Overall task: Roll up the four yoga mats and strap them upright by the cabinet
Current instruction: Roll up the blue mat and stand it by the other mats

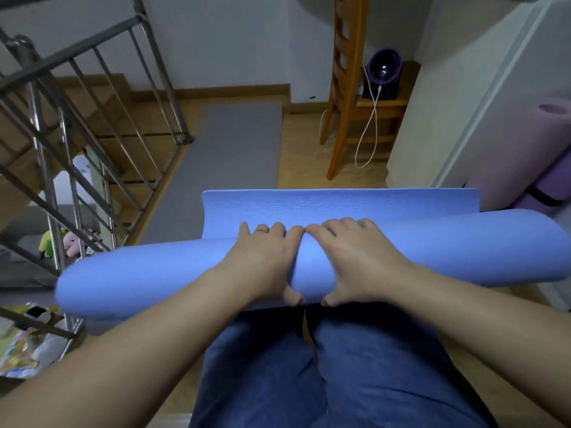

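Head view: left hand [262, 261] and right hand [358, 257] grip the rolled blue mat [463, 251]. Print on the packet [19, 358] is unreadable.

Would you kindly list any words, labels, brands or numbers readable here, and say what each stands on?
No text can be read.
The colourful packets at lower left carry print, too blurred to read.
The blue mat, grey mat and purple mats show no lettering.
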Tool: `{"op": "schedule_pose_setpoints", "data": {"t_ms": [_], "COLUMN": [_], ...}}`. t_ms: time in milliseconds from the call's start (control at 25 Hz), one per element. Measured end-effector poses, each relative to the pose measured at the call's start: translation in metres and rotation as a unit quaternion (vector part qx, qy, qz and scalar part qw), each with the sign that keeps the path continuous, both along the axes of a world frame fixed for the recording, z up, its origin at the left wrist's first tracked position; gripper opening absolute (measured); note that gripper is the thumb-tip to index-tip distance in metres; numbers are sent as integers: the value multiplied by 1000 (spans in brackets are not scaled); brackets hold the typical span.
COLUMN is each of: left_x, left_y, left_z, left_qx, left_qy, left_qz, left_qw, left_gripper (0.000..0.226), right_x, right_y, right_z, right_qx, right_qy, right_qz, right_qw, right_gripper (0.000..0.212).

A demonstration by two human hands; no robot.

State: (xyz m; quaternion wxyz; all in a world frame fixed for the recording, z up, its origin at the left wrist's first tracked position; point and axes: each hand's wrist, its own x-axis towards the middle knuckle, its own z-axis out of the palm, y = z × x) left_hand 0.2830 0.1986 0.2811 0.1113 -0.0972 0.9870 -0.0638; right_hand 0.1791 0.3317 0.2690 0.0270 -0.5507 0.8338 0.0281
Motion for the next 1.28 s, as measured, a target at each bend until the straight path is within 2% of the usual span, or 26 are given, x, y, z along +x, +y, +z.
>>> {"op": "schedule_pose_setpoints", "data": {"t_ms": [120,240,320,400,560,640,720,800,840,920,1000,1280], "left_x": [7,19,17,12,18,14,1,-11,-12,-5,3,10], "left_y": [11,26,17,8,25,18,-7,-21,-17,0,11,9], "left_z": [15,7,5,6,-8,-11,-7,-4,-7,-17,-25,2], "left_qx": [23,53,108,155,53,81,179,232,210,78,5,49], "left_qy": [-10,-85,-123,-122,-48,-62,-93,-105,-99,-50,-9,8], "left_qz": [-11,-4,28,54,16,24,56,75,71,49,43,31], "left_qw": [1000,995,986,979,997,995,978,964,970,995,999,998], "left_gripper": [95,96,95,99,112,111,105,104,104,109,117,99], "right_x": [5,16,15,6,-12,-6,11,22,18,1,-11,-11], "right_y": [17,18,10,-3,-20,-14,0,8,7,-7,-21,-27], "right_z": [18,13,13,18,20,16,4,-8,-10,-5,1,30], "right_qx": [29,96,128,163,186,165,132,89,80,89,116,166], "right_qy": [-60,-51,-71,-123,-194,-148,-20,51,49,8,-40,-77], "right_qz": [8,39,44,36,25,19,27,40,37,34,37,60], "right_qw": [998,993,988,978,963,975,991,994,995,995,992,981], "right_gripper": [110,112,111,110,104,112,123,122,121,120,120,106]}}
